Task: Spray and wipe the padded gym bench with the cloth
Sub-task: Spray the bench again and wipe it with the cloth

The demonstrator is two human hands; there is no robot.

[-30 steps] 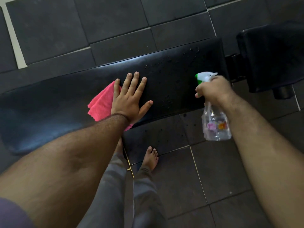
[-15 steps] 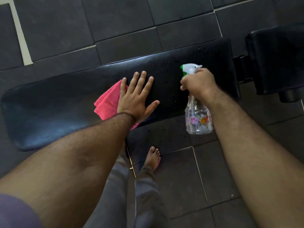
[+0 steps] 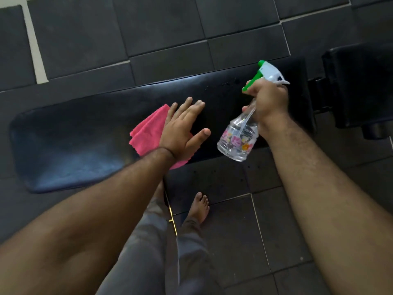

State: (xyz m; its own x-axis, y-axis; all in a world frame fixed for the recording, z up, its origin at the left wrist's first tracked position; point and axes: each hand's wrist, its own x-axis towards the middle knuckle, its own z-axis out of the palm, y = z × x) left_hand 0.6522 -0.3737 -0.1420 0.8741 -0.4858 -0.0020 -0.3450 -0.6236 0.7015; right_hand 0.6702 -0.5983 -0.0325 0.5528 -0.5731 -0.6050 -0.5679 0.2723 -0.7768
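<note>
From the head view, the padded desk stretches across the middle of the frame, a long black slab with rounded corners and a glossy, vinyl-like skin that catches a streak of light along its far edge. Fine droplets speckle it toward the upper right. A second black pad sits at the right edge, cut off by the frame.

The pink cloth lies crumpled and soft-looking, like microfibre, at the middle of the desk near its front edge. The left hand lies flat on it, palm down, fingers straight and thumb spread; the fingertips reach past the cloth onto bare padding.

The right hand is wrapped around the neck of a spray bottle, clear plastic with flowery print and a white head with green trigger, tilted with its base toward the left hand.

Dark square tiles cover the floor. Below, grey trousers and one bare foot show; the other foot is mostly hidden behind the left forearm.
</note>
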